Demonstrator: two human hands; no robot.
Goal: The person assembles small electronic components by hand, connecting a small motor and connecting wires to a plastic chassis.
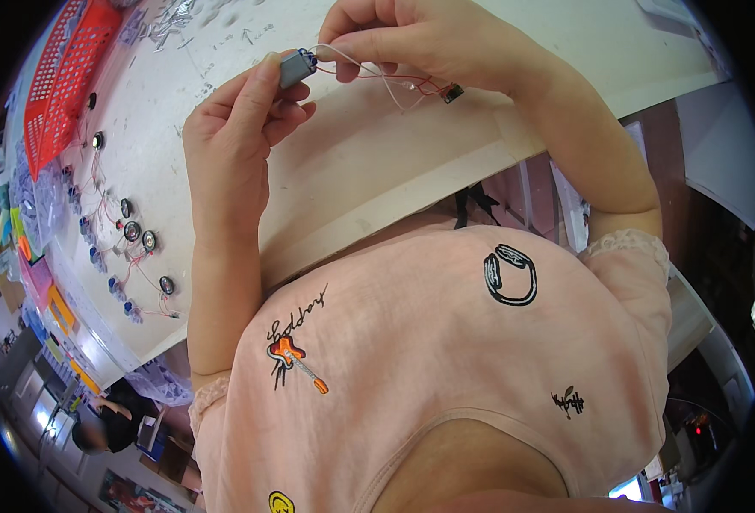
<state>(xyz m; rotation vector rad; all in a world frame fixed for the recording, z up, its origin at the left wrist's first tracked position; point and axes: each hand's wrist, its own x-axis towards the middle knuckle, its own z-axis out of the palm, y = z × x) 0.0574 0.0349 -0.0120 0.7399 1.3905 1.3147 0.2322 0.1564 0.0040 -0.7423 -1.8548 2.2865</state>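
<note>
Head view shows a small grey rectangular block (294, 69) clamped in the left hand (239, 115), above the white table (377, 162); the right hand (399, 41) is at thin red and white wires (383, 79), its grip one cannot tell.

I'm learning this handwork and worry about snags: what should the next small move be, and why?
Probably the right hand should ease the white wire off the red wires while the left hand steadies the grey block: the wires cross loosely beside the right hand and could tangle.
</note>
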